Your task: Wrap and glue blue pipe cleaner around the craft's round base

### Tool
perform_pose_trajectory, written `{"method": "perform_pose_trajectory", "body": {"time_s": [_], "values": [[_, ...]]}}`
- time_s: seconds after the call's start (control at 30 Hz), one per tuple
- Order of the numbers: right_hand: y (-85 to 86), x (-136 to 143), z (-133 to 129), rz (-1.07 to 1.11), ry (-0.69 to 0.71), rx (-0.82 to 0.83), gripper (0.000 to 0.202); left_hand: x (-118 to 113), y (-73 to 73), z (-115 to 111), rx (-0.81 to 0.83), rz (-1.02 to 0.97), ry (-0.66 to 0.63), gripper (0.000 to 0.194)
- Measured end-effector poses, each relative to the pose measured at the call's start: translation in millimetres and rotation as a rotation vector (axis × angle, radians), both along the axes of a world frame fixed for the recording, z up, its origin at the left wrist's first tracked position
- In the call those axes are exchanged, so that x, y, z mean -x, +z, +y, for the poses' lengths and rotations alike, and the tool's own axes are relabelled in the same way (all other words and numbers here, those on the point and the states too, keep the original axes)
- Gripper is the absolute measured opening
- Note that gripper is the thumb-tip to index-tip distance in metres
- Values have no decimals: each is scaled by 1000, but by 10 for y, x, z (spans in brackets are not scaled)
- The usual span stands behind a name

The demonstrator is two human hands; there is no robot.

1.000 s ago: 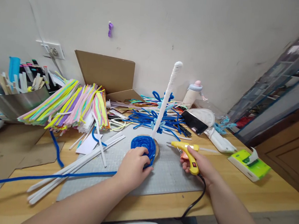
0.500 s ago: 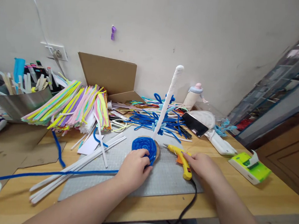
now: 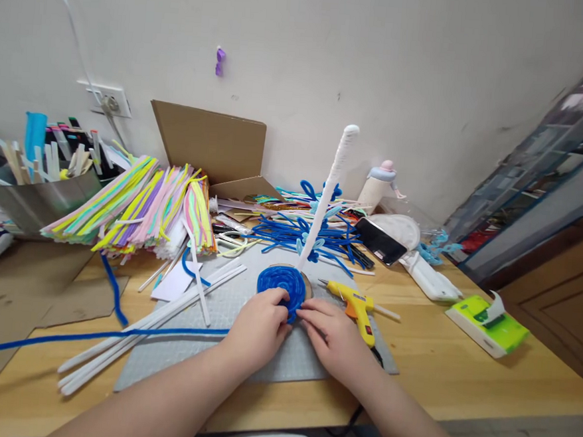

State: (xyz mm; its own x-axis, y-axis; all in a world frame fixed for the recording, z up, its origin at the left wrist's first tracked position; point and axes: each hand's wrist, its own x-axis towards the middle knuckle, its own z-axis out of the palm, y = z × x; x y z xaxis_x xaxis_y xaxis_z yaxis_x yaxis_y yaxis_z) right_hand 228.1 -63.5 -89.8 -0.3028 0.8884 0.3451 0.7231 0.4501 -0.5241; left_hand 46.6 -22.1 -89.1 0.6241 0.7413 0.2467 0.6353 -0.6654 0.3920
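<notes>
A blue pipe cleaner coil (image 3: 281, 283) forms a flat spiral on a round cardboard base (image 3: 308, 287). My left hand (image 3: 258, 326) curls over the coil's near side, its fingers closed on the blue pipe cleaner. That pipe cleaner's loose tail (image 3: 164, 333) runs out leftward past my wrist. From the right, my right hand (image 3: 333, 334) reaches in with outstretched fingers whose tips touch the coil's edge. A white wrapped stick (image 3: 325, 201) rises behind the coil, with blue flowers alongside. The yellow glue gun (image 3: 358, 305) lies on the grey cutting mat (image 3: 230, 307), beyond my right hand.
White pipe cleaners (image 3: 159, 319) lie to the left. Multicoloured bundles (image 3: 147, 208) and a metal pen holder (image 3: 48, 201) stand behind them. At the back are blue pipe cleaners (image 3: 275, 231) and a phone (image 3: 380, 240). A green tissue pack (image 3: 488, 325) sits at right.
My right hand has let go of the glue gun and moved left to the coil's edge. A glue stick now shows at the gun's back. My left hand stays on the coil.
</notes>
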Motion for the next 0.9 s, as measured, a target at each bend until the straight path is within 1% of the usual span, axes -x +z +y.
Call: {"method": "perform_pose_trajectory", "body": {"time_s": [0.17, 0.4, 0.53, 0.7, 0.9], "values": [[-66, -51, -27, -132, 3, -65, 29, 38, -13, 12, -17, -29, 39, 12], [-134, -66, -8, -163, 15, -126, 27, 61, 33, 58, 25, 17, 19, 11], [-140, -56, -8, -173, 4, -116, 26, 59, 55, 54, 20, 20, 9, 13], [-163, -34, -14, -245, -14, -114, 27, 57, 36, 34, -25, -12, 10, 16], [-179, -12, -11, -246, -20, -92, 26, 6, 35, 18, -62, -3, 34, 11]]}}
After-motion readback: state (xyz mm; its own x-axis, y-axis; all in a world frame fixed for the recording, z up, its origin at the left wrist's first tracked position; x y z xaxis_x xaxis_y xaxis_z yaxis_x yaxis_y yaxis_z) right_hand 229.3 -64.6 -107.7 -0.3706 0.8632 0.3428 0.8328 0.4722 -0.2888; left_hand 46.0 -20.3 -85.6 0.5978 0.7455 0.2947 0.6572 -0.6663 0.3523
